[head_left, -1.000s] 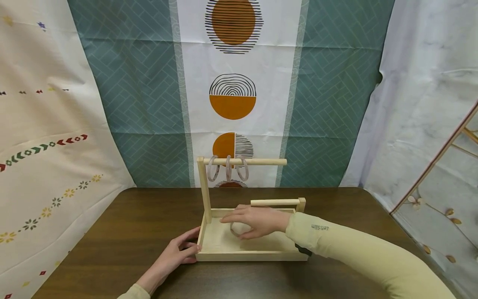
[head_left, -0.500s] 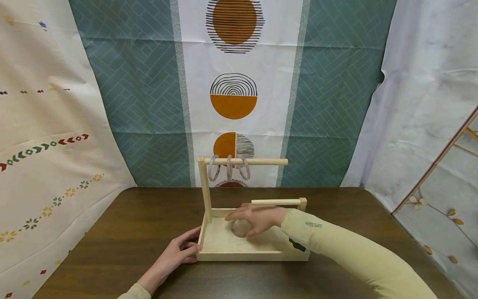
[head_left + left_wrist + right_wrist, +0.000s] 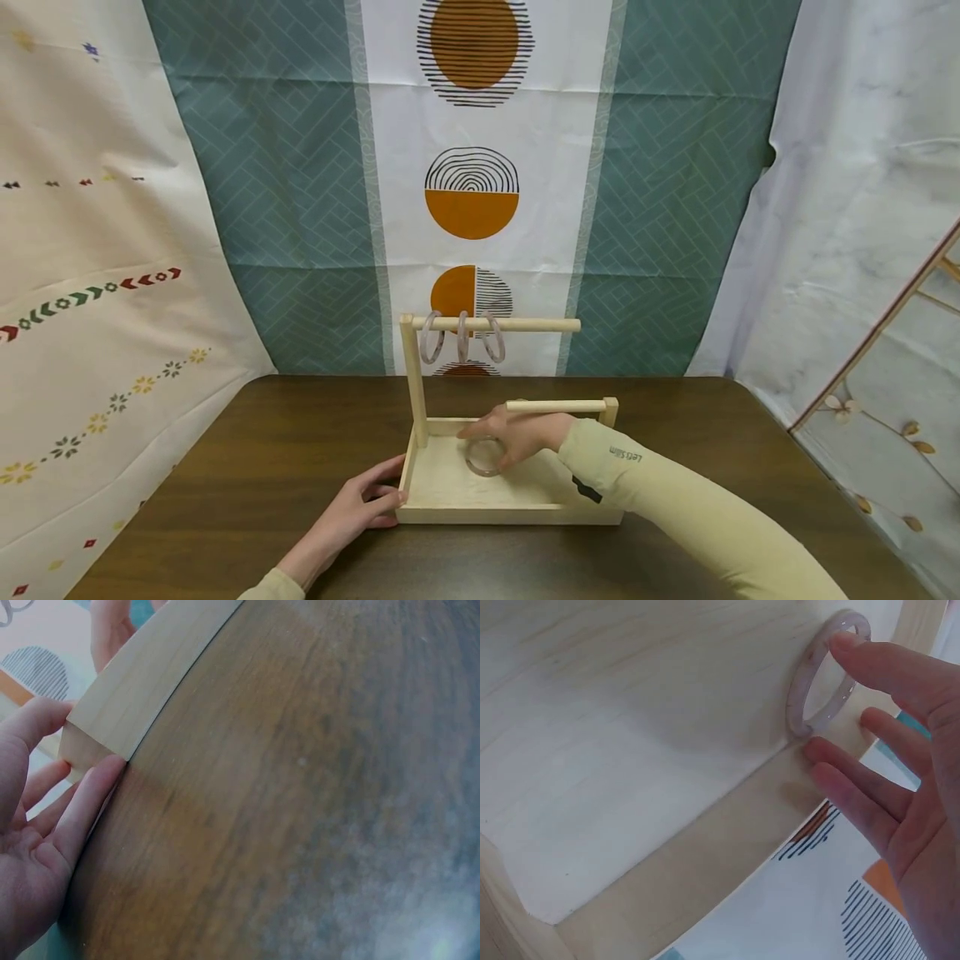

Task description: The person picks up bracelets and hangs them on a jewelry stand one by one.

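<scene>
A pale, marbled bangle [image 3: 485,474] is between the thumb and fingers of my right hand [image 3: 517,435], inside a light wooden tray stand [image 3: 510,516]. In the right wrist view that bangle [image 3: 799,697] leans up from the tray floor, my thumb at its upper part and fingertips near its lower edge. My left hand [image 3: 352,508] holds the tray's front left corner; the left wrist view shows the thumb at the rim and fingers at the side. Three similar bangles [image 3: 462,340] hang on the upper rod [image 3: 536,325] of the stand.
A shorter, lower rod [image 3: 555,407] sticks out leftward from the right post, just above my right wrist. The stand's tall post [image 3: 414,383] rises at the left. Brown tabletop [image 3: 300,442] surrounds the tray, with patterned cloth [image 3: 472,200] hanging behind.
My right hand has shifted slightly back and right, so more of the bangle in the tray shows. Its forearm has drawn inward to the left. My left hand keeps its place at the corner.
</scene>
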The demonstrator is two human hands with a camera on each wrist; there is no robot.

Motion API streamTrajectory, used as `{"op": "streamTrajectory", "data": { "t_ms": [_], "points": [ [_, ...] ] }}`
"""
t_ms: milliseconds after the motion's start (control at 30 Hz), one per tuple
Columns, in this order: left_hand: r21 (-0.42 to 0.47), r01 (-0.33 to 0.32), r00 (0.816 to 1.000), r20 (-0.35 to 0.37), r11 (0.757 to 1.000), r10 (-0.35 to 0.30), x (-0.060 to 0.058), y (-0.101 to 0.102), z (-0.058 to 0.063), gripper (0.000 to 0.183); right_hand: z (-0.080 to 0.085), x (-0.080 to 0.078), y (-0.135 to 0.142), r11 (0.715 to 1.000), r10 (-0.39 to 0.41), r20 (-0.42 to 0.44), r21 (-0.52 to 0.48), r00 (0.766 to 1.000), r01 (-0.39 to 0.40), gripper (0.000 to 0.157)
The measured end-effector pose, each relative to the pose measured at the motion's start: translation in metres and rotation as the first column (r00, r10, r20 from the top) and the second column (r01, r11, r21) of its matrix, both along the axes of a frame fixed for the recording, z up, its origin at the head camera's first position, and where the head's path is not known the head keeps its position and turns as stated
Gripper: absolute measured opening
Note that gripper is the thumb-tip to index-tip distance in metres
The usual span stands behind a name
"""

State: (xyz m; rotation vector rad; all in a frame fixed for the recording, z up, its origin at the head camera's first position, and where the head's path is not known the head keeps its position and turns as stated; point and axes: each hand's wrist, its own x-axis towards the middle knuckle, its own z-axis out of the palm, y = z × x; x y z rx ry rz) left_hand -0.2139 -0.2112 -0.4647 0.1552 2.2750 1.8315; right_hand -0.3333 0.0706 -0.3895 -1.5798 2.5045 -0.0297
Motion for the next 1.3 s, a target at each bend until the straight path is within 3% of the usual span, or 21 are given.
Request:
{"op": "streamTrajectory", "data": {
  "t_ms": [433,833,1033,1300],
  "points": [
    [-0.002,0.003,1.0,-0.002,1.0,-0.003,0.001,0.002,0.0,0.068,-0.004,0.002,-0.001,0.992,-0.108,0.012,0.06,0.994,0.107,0.078],
    [-0.01,0.009,1.0,-0.002,1.0,-0.009,-0.001,0.001,0.0,0.068,-0.003,0.004,-0.005,0.985,-0.137,0.0,0.103,0.991,0.137,0.072],
    [-0.007,0.021,1.0,-0.016,1.0,-0.021,-0.001,-0.001,0.0,0.068,-0.002,0.005,-0.011,0.981,-0.127,-0.064,0.14,0.99,0.135,0.071],
    [-0.025,-0.017,1.0,0.011,1.0,0.017,-0.001,0.001,0.001,0.069,0.0,0.006,-0.015,0.976,-0.152,-0.071,0.147,0.986,0.161,0.07]
  ]
}}
